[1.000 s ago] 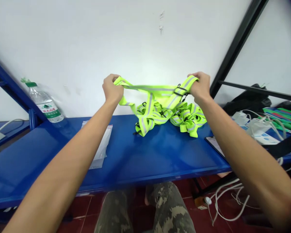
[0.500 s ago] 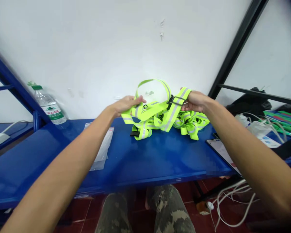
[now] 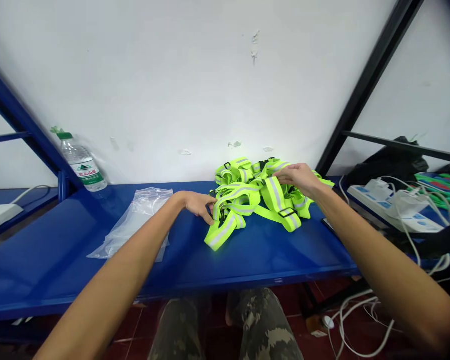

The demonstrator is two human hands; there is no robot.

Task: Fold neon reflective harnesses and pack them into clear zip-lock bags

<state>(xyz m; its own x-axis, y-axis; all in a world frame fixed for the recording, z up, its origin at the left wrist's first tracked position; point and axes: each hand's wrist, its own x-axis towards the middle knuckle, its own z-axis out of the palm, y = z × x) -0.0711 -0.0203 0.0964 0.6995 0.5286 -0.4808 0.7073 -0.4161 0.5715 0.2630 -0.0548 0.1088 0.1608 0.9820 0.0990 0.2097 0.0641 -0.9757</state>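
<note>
In the head view, a pile of yellow-green straps (image 3: 243,191) with grey stripes and black buckles lies on the blue worktop (image 3: 277,255), towards its far edge by the white wall (image 3: 195,75). The left hand (image 3: 200,205) is at the pile's left side, partly curled, thumb and fingers apart and touching the strap there; I cannot tell whether it grips it. One loop of strap reaches forward from beside that hand, towards the near edge. The right hand (image 3: 299,178) is at the upper right of the pile, palm down, fingers bent over a broad strap that hangs forward to a black buckle (image 3: 286,213); its fingertips are partly hidden, so I cannot tell how firmly it holds.

Clear bags (image 3: 137,212) lie flat left of the left hand, partly behind the forearm. Further left, a bottle (image 3: 84,165) with a green cap leans at the blue frame. Right of the right forearm are a white power strip (image 3: 429,220) with plugs, and a black bag (image 3: 388,162) behind it
</note>
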